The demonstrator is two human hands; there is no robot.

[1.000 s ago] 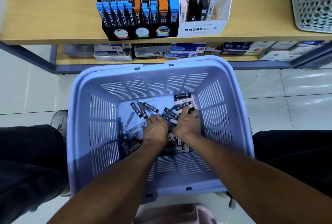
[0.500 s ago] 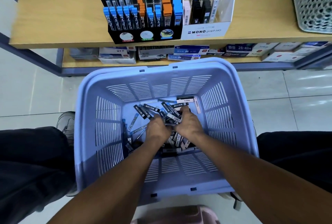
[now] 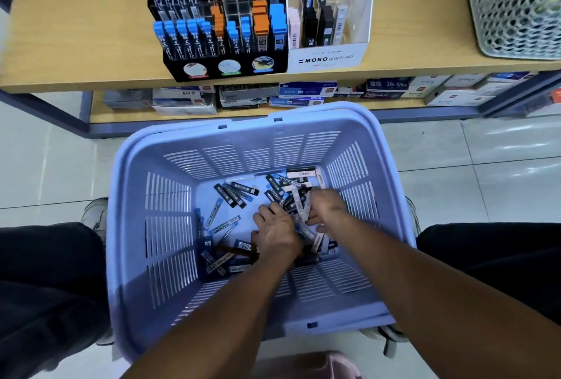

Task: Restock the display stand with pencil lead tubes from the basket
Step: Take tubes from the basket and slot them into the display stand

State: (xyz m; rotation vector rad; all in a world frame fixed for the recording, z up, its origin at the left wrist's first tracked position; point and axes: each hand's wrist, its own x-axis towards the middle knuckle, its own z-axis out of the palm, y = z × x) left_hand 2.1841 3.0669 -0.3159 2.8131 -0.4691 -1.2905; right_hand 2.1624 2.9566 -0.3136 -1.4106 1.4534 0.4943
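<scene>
Head view
Basket: a lilac slatted basket [image 3: 170, 227] sits on the tiled floor between the person's knees, just in front of the low shelf.
Lead tubes: loose pencil lead tubes [image 3: 236, 193] lie scattered over the basket's floor, mostly dark with blue or white ends, thickest toward the right and near side.
Left hand: the left hand [image 3: 277, 234] is down in the pile, back upward, fingers curled into the tubes; what it grips, if anything, I cannot tell, since the fingertips are buried.
Right hand: the right hand [image 3: 326, 207] is close beside it, touching or nearly so, its fingers bent round a few white and dark tubes that stick out past the knuckles.
Display stand: a black display stand [image 3: 224, 67] stands on the wooden shelf [image 3: 76, 44], with rows of blue-capped and orange-capped tubes upright in its slots and some upper slots bare.
Beside it: a clear MONO graph case [image 3: 328, 58] touches the stand's right side.
Far right: a pale mesh bin [image 3: 516, 8] on the same shelf.
Below: boxed stock [image 3: 306, 90] on the lower shelf.
</scene>
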